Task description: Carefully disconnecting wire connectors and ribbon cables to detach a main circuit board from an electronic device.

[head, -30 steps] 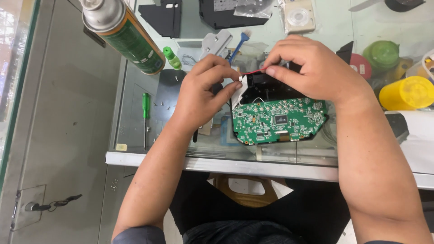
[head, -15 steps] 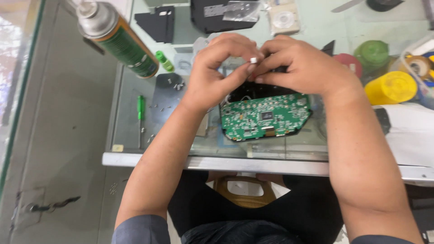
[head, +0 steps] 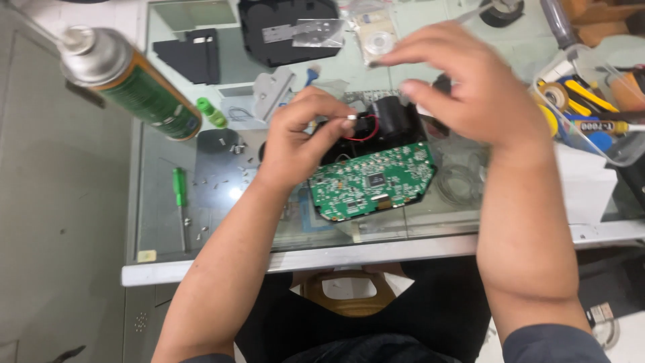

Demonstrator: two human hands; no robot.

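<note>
A green circuit board (head: 371, 181) is seen lying flat on the glass surface (head: 161, 228), close to the near edge, with a black housing (head: 386, 124) and a red wire (head: 366, 131) directly behind it. A small silvery part (head: 351, 117) is pinched between thumb and forefinger of the left hand (head: 299, 138), which is curled just over the board's far left corner. The right hand (head: 463, 84) is held raised above the housing, blurred, fingers loosely bent and apart, nothing seen in it. Open glass is left to the board's left, where a green screwdriver (head: 179, 191) and scattered screws (head: 235, 149) lie. A spray can (head: 127, 81) is seen at far left, a clear tray of tools (head: 591, 107) at right.
</note>
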